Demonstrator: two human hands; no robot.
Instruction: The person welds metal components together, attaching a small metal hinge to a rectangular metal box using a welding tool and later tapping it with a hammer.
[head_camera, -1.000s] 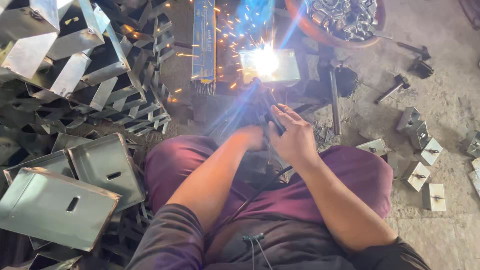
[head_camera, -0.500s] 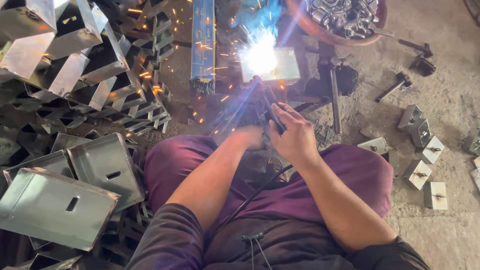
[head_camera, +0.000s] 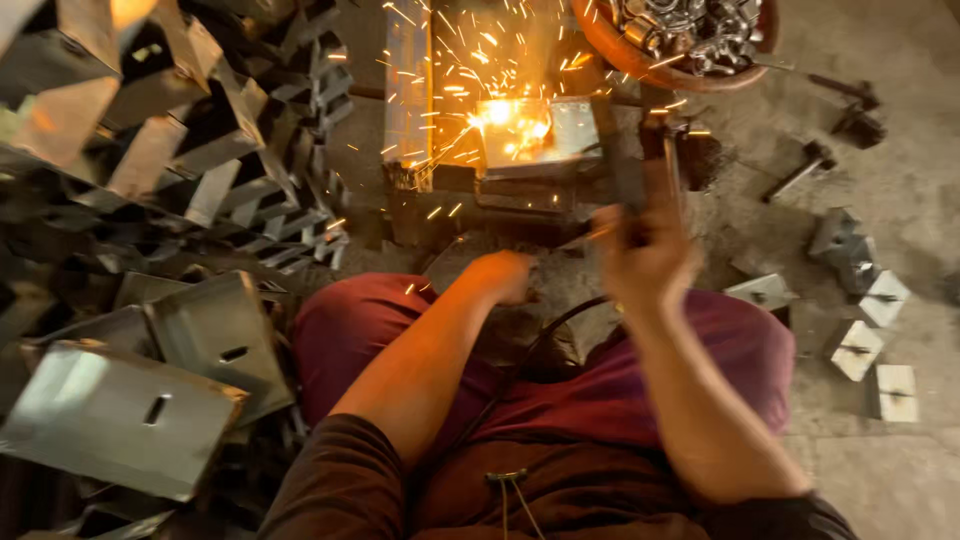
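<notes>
At the top edge a round reddish-brown basin (head_camera: 612, 48) holds a heap of shiny small metal parts (head_camera: 690, 25), piled up to its rim. Just left of it, on the floor, a glowing metal plate (head_camera: 520, 130) lies on a dark steel block (head_camera: 520, 190), throwing orange sparks up and to the left.

The right hand (head_camera: 645, 262) is raised above the right knee, blurred, its fingers wrapped around a dark welding electrode holder (head_camera: 632, 195) whose tip points toward the glowing plate without touching it. A black cable (head_camera: 520, 365) runs from the holder down across the lap. The left hand (head_camera: 505, 275) is curled into a loose fist near the left knee, just in front of the steel block; whether it holds anything cannot be told.

To the left a tall heap of folded sheet-metal brackets (head_camera: 180, 150) crowds close against the left leg, with two slotted ones (head_camera: 150, 400) lying nearest. To the right, small welded brackets (head_camera: 865, 330) lie scattered on the concrete floor (head_camera: 900, 200), and a hammer (head_camera: 800, 170) lies beyond them.
</notes>
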